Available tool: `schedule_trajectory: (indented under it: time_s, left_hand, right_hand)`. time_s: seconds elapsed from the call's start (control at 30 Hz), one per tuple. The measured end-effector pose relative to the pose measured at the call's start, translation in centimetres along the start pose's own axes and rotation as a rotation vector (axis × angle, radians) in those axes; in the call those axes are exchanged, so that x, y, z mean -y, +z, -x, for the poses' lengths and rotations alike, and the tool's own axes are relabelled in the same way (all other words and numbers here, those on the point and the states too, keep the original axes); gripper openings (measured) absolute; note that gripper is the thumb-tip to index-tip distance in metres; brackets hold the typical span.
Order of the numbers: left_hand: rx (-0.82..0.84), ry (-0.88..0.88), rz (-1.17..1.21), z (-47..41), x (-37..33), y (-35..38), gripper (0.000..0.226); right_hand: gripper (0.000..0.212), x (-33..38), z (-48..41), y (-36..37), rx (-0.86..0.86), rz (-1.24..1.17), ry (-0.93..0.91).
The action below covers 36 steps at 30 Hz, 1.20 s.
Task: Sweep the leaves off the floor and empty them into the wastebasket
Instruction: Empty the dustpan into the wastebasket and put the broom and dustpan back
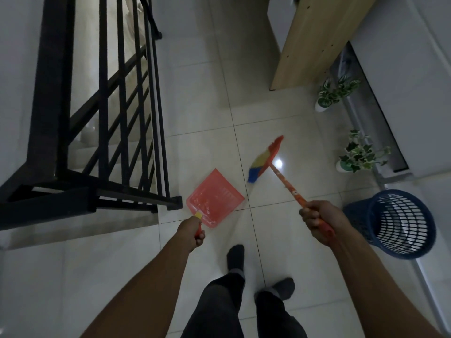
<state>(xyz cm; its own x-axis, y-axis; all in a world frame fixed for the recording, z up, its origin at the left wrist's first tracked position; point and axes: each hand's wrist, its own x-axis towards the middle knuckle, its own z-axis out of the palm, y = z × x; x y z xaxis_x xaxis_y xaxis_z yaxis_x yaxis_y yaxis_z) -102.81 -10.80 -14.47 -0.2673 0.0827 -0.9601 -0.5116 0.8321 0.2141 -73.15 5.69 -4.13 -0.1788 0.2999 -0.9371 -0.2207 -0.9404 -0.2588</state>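
The broom (266, 158) has a red head with blue, yellow and red bristles. It is blurred and sits low over the pale tiled floor (200, 98), ahead of the person and slightly to the right; whether the bristles touch the tiles cannot be told. Its orange handle slants back to the right hand (317, 222), whose fingers are wrapped tight round it. Just left of the broom head lies the red dustpan (214, 198), with its wide mouth pointing away. The left hand (192, 231) grips its short handle in a closed fist. The blue mesh wastebasket (356, 213) stands on the floor just to the right of the right hand. Two feet in dark socks (235, 256) stand on the tiles below the hands. Beyond the basket are two potted plants (358, 152) along the right wall and a wooden cabinet (317, 37). A black railing (109, 106) guards the stairs on the left.
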Motion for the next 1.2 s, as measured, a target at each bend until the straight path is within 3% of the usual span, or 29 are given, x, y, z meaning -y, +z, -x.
schedule_trajectory:
  time_s: [0.27,0.63,0.83,0.97,1.2]
  left_hand:
    - [-0.019,-0.014,-0.022,-0.3,-0.1,1.3,0.011]
    - [-0.021,0.003,-0.041,-1.2,1.0,1.1,0.027]
    - [-0.044,0.004,0.013,-1.3,1.2,0.3,0.038]
    - [-0.048,0.008,0.031,-1.2,1.6,0.1,0.036]
    - [-0.022,0.014,0.029,-0.8,1.4,2.0,0.037]
  right_hand:
    - [0.012,-2.2,1.8,-4.8,-0.183,0.092,-0.013]
    - [0.008,-2.1,3.8,-3.9,-0.01,-0.039,-0.048]
    - [0.012,-2.9,2.0,-2.3,0.025,0.016,0.042]
    - [0.02,-4.2,1.9,-3.2,-0.071,0.19,0.053]
    - [0.016,-3.7,3.6,-5.5,-0.264,0.399,-0.003]
